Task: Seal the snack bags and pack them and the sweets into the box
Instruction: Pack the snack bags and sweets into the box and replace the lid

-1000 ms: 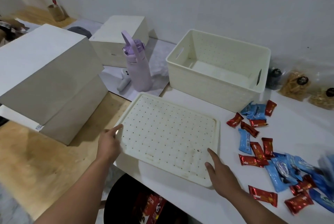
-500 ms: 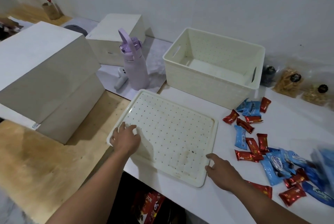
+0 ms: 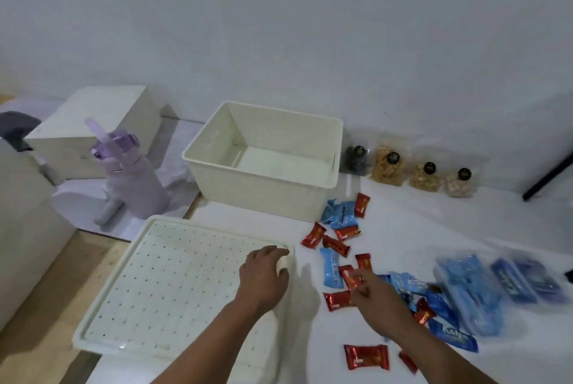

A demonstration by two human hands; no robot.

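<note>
The cream box [image 3: 263, 188] stands open and empty at the back of the white table. Its perforated lid [image 3: 173, 278] lies flat in front of it. My left hand [image 3: 265, 276] curls its fingers over the lid's far right corner. Red and blue wrapped sweets [image 3: 339, 222] lie scattered to the right of the lid. My right hand [image 3: 375, 297] reaches among them and pinches a red sweet [image 3: 346, 275] with its fingertips. Several clear snack bags [image 3: 387, 165] stand in a row along the wall, right of the box.
A purple bottle [image 3: 130, 179] and a white box [image 3: 93, 135] stand left of the cream box. Blue packs [image 3: 468, 290] lie at the right edge of the sweets. A black rod [image 3: 548, 176] leans at the far right. The wooden top [image 3: 46, 306] lies left of the lid.
My left hand went from the lid's left edge to its far right corner. My right hand left the lid's near edge and reached into the sweets. The view swung right.
</note>
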